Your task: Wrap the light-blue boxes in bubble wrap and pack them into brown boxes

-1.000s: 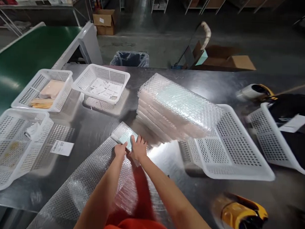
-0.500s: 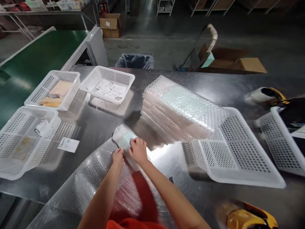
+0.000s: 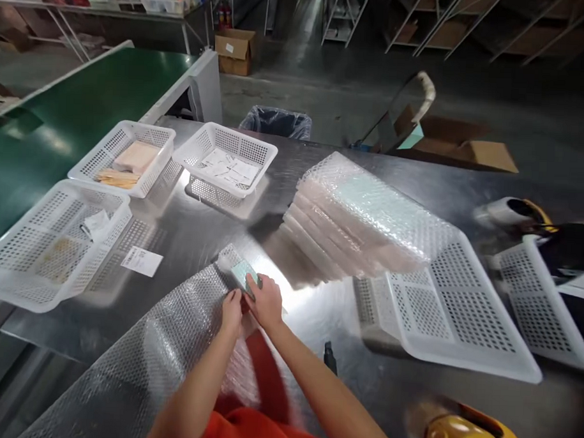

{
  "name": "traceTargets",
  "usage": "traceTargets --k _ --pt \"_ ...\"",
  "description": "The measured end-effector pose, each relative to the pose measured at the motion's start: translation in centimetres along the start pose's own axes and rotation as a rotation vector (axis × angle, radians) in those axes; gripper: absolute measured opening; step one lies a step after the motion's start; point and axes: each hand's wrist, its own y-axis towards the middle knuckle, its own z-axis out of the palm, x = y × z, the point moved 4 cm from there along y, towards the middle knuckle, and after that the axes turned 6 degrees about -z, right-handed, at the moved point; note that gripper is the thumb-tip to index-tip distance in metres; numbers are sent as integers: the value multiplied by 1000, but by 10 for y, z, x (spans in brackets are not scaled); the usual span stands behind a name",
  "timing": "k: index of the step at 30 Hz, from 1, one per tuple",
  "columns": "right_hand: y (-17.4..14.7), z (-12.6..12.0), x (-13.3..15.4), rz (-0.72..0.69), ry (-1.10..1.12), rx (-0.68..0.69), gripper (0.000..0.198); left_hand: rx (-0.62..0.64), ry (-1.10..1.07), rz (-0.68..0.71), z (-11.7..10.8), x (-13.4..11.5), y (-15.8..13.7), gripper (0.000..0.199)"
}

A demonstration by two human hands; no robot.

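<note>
Forward-left from the nearer right hand (image 3: 269,301) slants the green packet (image 3: 242,271) clamped in its grip, the left hand (image 3: 232,313) unclear.

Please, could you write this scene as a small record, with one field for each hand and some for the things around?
Left hand: at the bubble wrap, fingers bent; exact grip unclear
Right hand: touching the small pale green item
Stack: bubble-wrapped bundle, beyond the hands, to the right
Label: white card, flat on the metal table, left of the hands
Basket: white paper basket, holding printed papers
</note>
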Motion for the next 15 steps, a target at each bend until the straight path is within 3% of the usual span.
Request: traceTargets --k 4,8,10,15 --pt "-7 -1 24 2 6 -22 40 72 -59 -73 -5 -11 -12 51" --pt "-11 -4 43 -94 234 116 36 130 -129 -77 -11 -21 -9 41" --pt "-11 -2 44 -57 370 205 41 153 -156 -116 -19 -19 -7 37" --pt "-8 17 28 280 356 446 104 164 -215 -158 -31 -5 -7 47"
